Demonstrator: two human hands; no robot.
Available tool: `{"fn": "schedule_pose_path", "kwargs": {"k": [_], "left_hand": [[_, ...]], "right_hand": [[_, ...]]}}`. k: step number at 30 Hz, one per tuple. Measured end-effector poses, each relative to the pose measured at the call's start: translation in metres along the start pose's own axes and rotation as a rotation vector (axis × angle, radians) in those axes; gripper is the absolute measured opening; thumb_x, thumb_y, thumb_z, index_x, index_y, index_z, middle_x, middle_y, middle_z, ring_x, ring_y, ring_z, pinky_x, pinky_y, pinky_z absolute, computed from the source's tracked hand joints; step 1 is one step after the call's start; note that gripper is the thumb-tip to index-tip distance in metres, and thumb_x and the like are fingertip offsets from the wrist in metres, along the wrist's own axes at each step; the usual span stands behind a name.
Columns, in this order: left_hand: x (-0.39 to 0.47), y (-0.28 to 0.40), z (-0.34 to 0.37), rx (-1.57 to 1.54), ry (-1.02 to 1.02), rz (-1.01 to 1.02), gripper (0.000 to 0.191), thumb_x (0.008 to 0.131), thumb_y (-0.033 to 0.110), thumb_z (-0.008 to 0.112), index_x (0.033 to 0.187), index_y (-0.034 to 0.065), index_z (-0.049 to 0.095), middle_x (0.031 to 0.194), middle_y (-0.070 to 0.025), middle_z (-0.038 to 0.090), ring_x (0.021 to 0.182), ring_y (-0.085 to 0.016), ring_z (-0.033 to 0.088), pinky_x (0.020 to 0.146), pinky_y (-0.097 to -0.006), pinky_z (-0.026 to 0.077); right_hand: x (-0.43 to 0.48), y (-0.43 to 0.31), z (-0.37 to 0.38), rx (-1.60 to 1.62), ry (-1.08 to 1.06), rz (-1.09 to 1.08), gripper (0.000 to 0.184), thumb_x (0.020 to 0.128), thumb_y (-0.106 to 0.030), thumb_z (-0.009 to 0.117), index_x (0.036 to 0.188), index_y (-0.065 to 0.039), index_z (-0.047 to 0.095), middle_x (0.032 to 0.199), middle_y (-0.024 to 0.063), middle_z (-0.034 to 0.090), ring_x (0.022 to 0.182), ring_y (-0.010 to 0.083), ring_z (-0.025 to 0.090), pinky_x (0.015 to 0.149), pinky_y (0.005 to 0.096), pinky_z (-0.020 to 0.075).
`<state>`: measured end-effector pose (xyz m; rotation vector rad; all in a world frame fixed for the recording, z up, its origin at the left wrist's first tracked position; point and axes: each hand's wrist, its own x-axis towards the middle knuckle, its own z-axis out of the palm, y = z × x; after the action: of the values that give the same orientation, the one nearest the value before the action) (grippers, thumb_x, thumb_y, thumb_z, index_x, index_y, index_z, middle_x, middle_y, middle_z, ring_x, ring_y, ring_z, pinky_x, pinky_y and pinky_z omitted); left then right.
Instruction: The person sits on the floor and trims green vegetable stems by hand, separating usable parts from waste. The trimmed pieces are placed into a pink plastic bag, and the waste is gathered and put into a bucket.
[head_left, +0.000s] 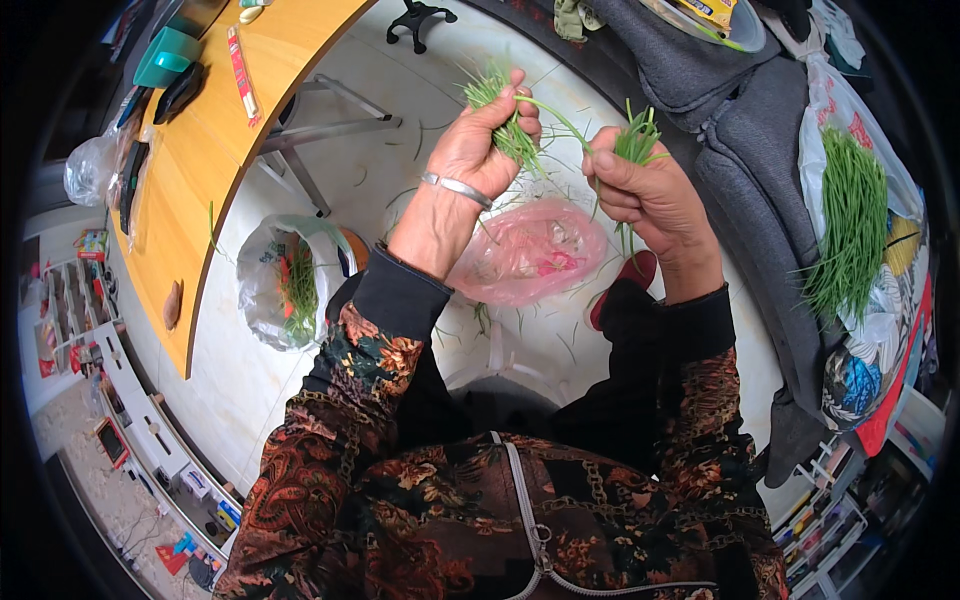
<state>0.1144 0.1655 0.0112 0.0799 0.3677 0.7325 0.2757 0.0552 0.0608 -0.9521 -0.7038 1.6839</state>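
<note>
My left hand (484, 142), with a silver bangle at its wrist, is closed around a bunch of thin green chive-like stems (487, 91). In my right hand (649, 187) is a smaller bunch of the same greens (637, 139), its ends poking out above and below the fingers. One green blade (555, 112) stretches across the gap between both hands. Below them on the floor lies a pink plastic bag (529, 255), crumpled and wide-mouthed. A large heap of long greens (851, 221) rests on a white plastic bag (817, 112) at the far right.
Left of my legs, a bag-lined bin (259, 292) contains green scraps. A wooden table (202, 187) curves along the left, bearing wrapped chopsticks (241, 75) and a teal cup (166, 58). The grey sofa (757, 187) borders the right. Loose blades litter the tiled floor (360, 187).
</note>
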Motion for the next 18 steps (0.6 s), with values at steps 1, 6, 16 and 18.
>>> {"fn": "schedule_pose_path", "kwargs": {"k": [1,6,16,18], "left_hand": [[-0.0014,-0.0028,0.0040,0.001,0.009,-0.020,0.026,0.089,0.006,0.052,0.113,-0.0012,0.048,0.089,-0.0100,0.053,0.074,-0.018,0.052,0.064,-0.0277,0.047],[-0.0030,-0.0055,0.0066,0.016,-0.089,-0.092,0.030,0.088,0.015,0.055,0.112,-0.0011,0.048,0.088,-0.0106,0.054,0.073,-0.017,0.054,0.061,-0.0266,0.048],[-0.0037,-0.0036,0.0056,0.175,-0.024,0.035,0.029,0.084,0.003,0.058,0.112,-0.0018,0.049,0.095,-0.0115,0.055,0.075,-0.015,0.054,0.059,-0.0239,0.046],[-0.0072,-0.0060,0.0102,0.275,0.012,0.060,0.029,0.084,0.002,0.059,0.111,-0.0024,0.050,0.093,-0.0114,0.056,0.072,-0.015,0.055,0.057,-0.0235,0.046]], "right_hand": [[0.0006,0.0002,0.0005,0.002,-0.002,0.013,0.015,0.084,-0.016,0.062,0.082,-0.002,0.057,0.057,-0.0082,0.038,0.045,-0.0006,0.028,0.039,0.0162,0.0186],[0.0034,0.0001,0.0004,-0.069,0.139,0.016,0.012,0.083,-0.016,0.062,0.081,-0.005,0.057,0.056,-0.0094,0.037,0.044,-0.0009,0.027,0.038,0.0175,0.0176],[0.0074,0.0062,0.0009,-0.283,0.252,0.075,0.017,0.080,-0.023,0.066,0.082,-0.009,0.057,0.057,-0.0105,0.039,0.044,-0.0010,0.027,0.038,0.0183,0.0177],[0.0074,0.0061,0.0029,-0.315,0.252,0.071,0.018,0.081,-0.025,0.066,0.082,-0.009,0.057,0.057,-0.0104,0.039,0.045,-0.0009,0.028,0.038,0.0184,0.0182]]}}
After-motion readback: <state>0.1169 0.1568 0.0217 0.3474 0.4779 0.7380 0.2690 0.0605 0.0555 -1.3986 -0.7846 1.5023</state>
